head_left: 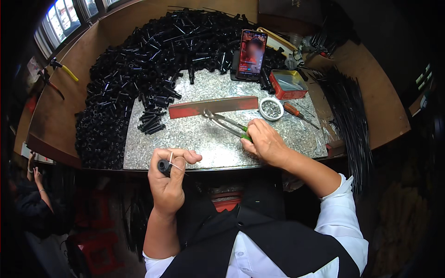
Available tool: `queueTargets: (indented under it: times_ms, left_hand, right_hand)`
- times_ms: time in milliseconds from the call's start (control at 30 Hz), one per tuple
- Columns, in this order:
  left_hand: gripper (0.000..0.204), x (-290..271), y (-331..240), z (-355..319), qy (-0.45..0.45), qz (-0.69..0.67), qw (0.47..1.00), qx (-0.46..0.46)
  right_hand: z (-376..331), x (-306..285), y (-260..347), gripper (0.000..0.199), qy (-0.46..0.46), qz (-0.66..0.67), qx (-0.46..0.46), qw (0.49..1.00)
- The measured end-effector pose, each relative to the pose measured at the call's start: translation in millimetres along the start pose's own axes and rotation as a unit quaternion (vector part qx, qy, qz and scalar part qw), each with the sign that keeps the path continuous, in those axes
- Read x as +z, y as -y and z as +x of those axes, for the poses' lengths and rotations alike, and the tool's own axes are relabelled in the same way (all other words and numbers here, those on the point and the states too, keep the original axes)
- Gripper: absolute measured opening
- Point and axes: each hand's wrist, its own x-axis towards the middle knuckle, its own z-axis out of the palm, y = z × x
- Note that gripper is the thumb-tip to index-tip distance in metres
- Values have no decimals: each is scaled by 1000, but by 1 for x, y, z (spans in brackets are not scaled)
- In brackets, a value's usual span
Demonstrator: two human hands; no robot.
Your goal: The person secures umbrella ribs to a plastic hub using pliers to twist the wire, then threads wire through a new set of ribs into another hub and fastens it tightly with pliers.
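My left hand [168,187] is closed around a short black tubular part [163,165], its round open end showing. A thin pale strip stands up beside the part at my thumb, and I cannot make out whether it is wire or plastic. Over the worktop, my right hand [269,143] grips the green handles of metal pincers [223,123]. The rounded jaws of the pincers lie over the edge of a long red and grey bar [199,107]. A group of similar black tubular parts [152,121] lies beyond my left hand.
Black tubular parts [125,78] heap along the left and back of the speckled worktop [204,143]. A phone [251,55] stands behind the bar. Right of it are a white bowl [272,118] of small metal pieces, a red tin [292,95], an orange-handled screwdriver [292,110] and thin black strands [350,111].
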Motion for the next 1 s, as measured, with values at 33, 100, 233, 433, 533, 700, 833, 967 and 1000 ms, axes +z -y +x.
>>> queueTargets:
  times_ms: [33, 100, 233, 433, 533, 700, 833, 967, 1000]
  left_hand:
    - [10, 1, -4, 1, -5, -14, 1000, 17]
    - [11, 1, -6, 5, 10, -4, 999, 34]
    - [15, 2, 6, 5, 29, 27, 999, -3]
    - [19, -4, 38, -12, -2, 21, 994, -105]
    - [21, -4, 45, -16, -21, 33, 995, -96]
    - [20, -7, 45, -19, -39, 46, 993, -103]
    - [17, -8, 45, -23, -3, 77, 995, -61]
    - [26, -10, 43, -24, 12, 58, 993, -100]
    - [35, -10, 41, -25, 17, 50, 992, -114]
  right_hand:
    - [-1, -2, 0, 24, -46, 60, -8, 997]
    - [-1, -9, 3, 27, -33, 121, 20, 992]
    - [6, -34, 27, 37, 50, 297, 158, 940]
    - [2, -35, 33, 37, 19, 263, 58, 963]
    - [7, -48, 36, 40, -3, 183, -4, 983]
    - [14, -56, 33, 28, -97, -26, -102, 990]
    - [17, -62, 37, 30, -110, -163, -128, 972]
    - [21, -61, 40, 28, -126, -211, -147, 958]
    - [20, -61, 41, 28, -126, -211, -147, 958]
